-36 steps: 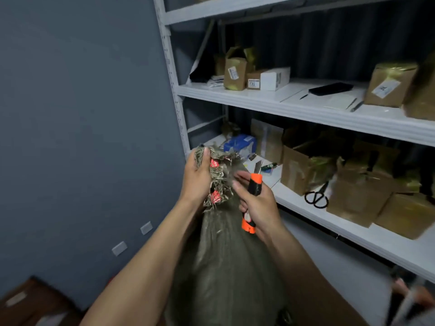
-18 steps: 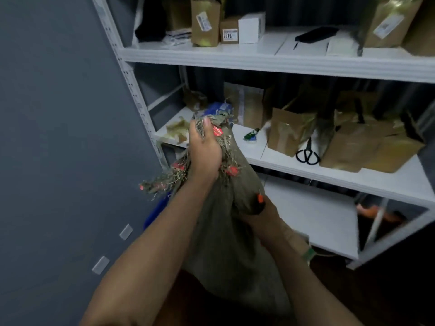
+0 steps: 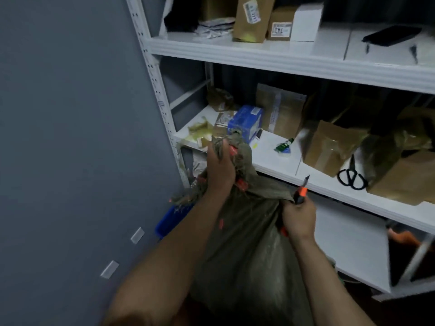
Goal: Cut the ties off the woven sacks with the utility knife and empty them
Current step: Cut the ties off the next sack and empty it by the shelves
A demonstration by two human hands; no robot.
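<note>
A grey-green woven sack (image 3: pixel 244 243) hangs between my arms in front of the shelving. My left hand (image 3: pixel 220 169) grips its gathered, frayed top, where small red ties (image 3: pixel 241 184) show among loose strands. My right hand (image 3: pixel 299 216) clutches a fold of the sack's right edge together with the orange-and-black utility knife (image 3: pixel 301 192). The blade is out and points up and to the right, away from the sack. A frayed strip with red bits (image 3: pixel 186 197) dangles to the left of my left wrist.
White metal shelving (image 3: pixel 282 57) fills the right side, loaded with cardboard boxes (image 3: pixel 329 147), a blue box (image 3: pixel 246 122) and black scissors (image 3: pixel 352 177). A grey wall (image 3: pixel 70 137) stands on the left. A blue bin (image 3: pixel 174 217) sits low behind the sack.
The knife has left the sack's neck and dropped to the right. My right hand now grips the sack's right edge, and a frayed strip hangs loose on the left. The view tilted downward.
</note>
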